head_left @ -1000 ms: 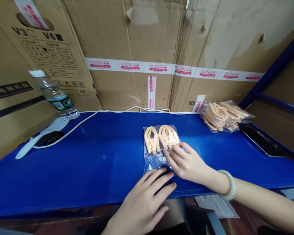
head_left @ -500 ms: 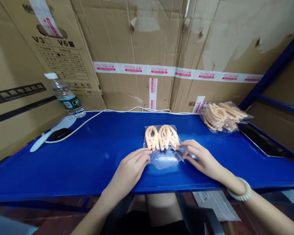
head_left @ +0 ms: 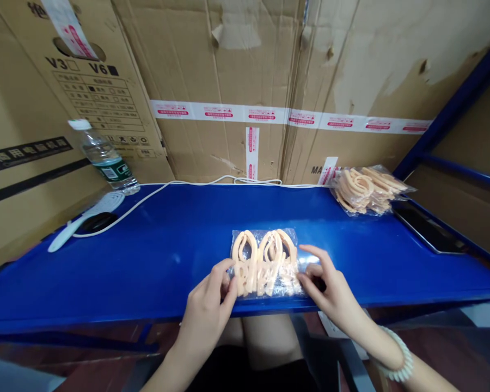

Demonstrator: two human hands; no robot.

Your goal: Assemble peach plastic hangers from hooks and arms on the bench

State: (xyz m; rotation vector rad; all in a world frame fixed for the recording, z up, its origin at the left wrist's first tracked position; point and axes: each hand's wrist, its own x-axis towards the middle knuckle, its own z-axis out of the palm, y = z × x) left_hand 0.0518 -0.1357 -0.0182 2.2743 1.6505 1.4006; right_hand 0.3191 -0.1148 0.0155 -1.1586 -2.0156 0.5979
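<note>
A clear plastic bag (head_left: 264,291) holding several peach-coloured looped pieces (head_left: 271,261) lies flat near the front edge of the blue table. At its left edge, the thumb and index finger of my left hand (head_left: 212,294) are closed on the plastic. My right hand (head_left: 330,283) is at the right side, its thumb touching the bag's edge and its index finger stretched out apart from the thumb. Clear film covers the lower part of the pieces.
More bagged peach pieces (head_left: 363,190) are piled at the back right, beside a dark flat device (head_left: 428,226). At the left are a water bottle (head_left: 106,160), a pale hairbrush (head_left: 85,218), a black object (head_left: 100,222) and a white cable (head_left: 147,194). Cardboard (head_left: 228,71) stands behind.
The bag has come closer to the table's front edge. Its loose lower film, spread toward me before, now lies over the pieces. My right index finger has lifted away from the thumb.
</note>
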